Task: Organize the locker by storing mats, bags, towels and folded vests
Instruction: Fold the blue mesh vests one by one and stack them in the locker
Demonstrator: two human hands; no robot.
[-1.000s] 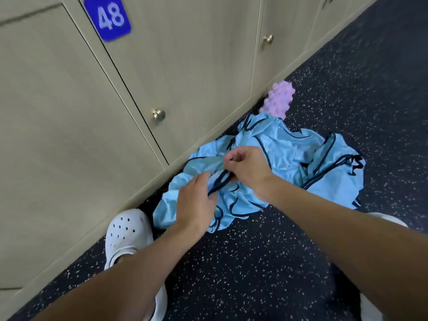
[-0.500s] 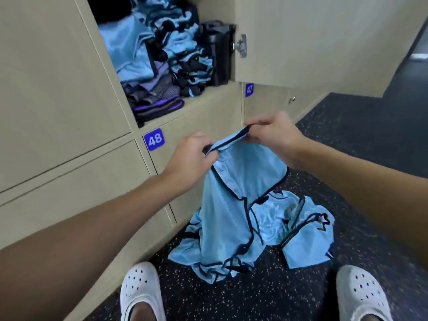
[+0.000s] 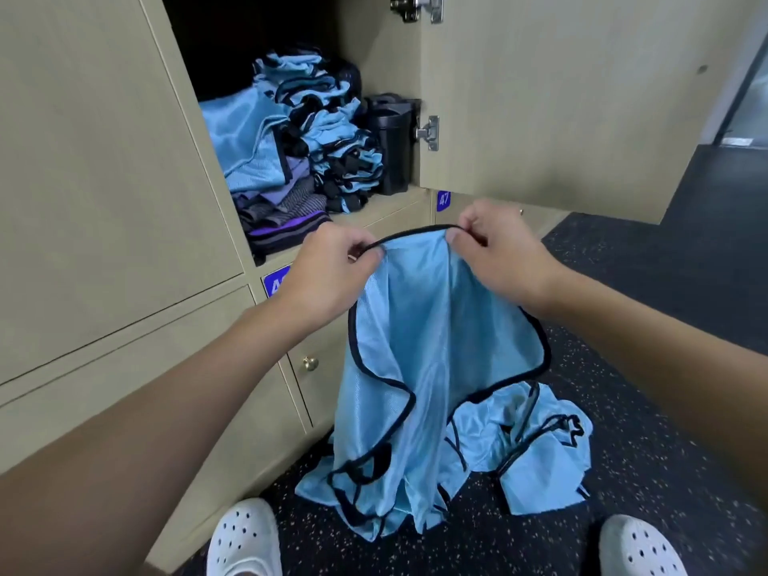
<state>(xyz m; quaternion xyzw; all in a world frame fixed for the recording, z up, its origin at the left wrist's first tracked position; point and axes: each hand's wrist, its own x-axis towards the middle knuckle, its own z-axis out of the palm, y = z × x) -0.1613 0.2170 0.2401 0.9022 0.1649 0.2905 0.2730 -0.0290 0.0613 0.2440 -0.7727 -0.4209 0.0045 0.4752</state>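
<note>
Blue folded vests (image 3: 332,130), dark towels (image 3: 282,220), blk bag (image 3: 392,147) in open locker (image 3: 384,52)

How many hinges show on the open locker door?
2. The upper hinge is at the frame's top edge; the lower hinge beside the black container. Others may lie out of view.

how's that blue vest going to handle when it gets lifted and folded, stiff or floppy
Probably very floppy: the blue vest hangs in loose folds below the left hand and right hand, which pinch its black-trimmed top edge. Likely light, since two fingertip pinches hold it up. Its sheen suggests slippery fabric, so folds may slide apart.
</note>
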